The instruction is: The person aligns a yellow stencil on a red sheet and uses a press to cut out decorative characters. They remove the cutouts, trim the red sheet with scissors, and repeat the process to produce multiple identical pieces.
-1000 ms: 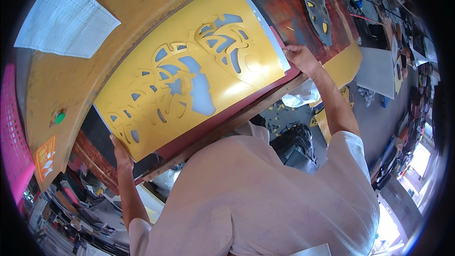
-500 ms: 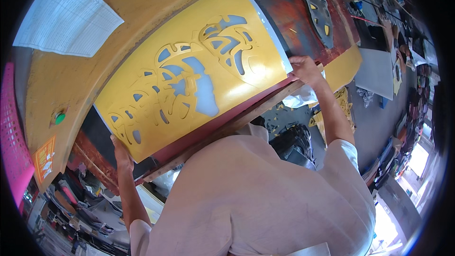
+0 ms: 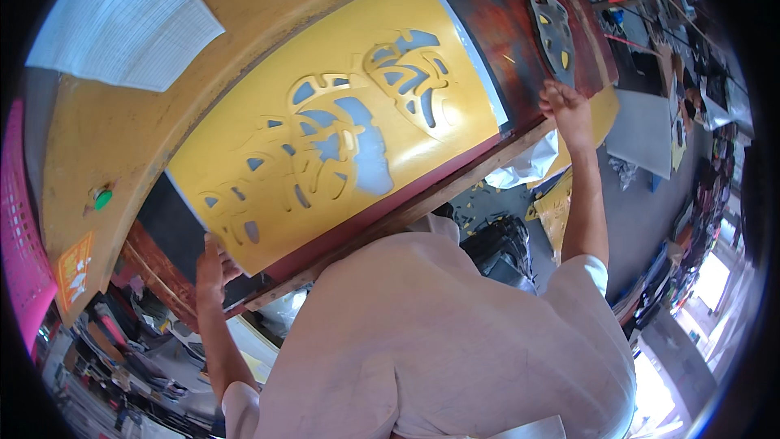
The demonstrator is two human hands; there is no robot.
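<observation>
A glossy yellow sheet point(image 3: 268, 122) lies on the dark bed of a machine, with curved shapes cut into it and grey-blue showing through several openings. A pale layer shows along its right edge. My left hand point(image 3: 213, 270) is at the sheet's lower left corner, fingers on the edge and thumb close by. To the right of the sheet lies a dark, elongated cutting die point(image 3: 550, 26) with openings, bits of yellow in some. My right hand point(image 3: 566, 110) is at the die's near end, fingers curled closed against it.
A yellow machine body point(image 3: 106, 146) curves along the far side, with a green button point(image 3: 101, 199) and a hanging paper sheet point(image 3: 122, 20). A wooden strip point(image 3: 406, 223) edges the bed in front of me. Yellow scraps point(image 3: 556, 211) lie below right; a pink basket point(image 3: 26, 236) stands far left.
My right hand has let go of the yellow sheet's right corner and moved right to the cutting die. My left hand stays at the lower left corner. The view has shifted slightly.
</observation>
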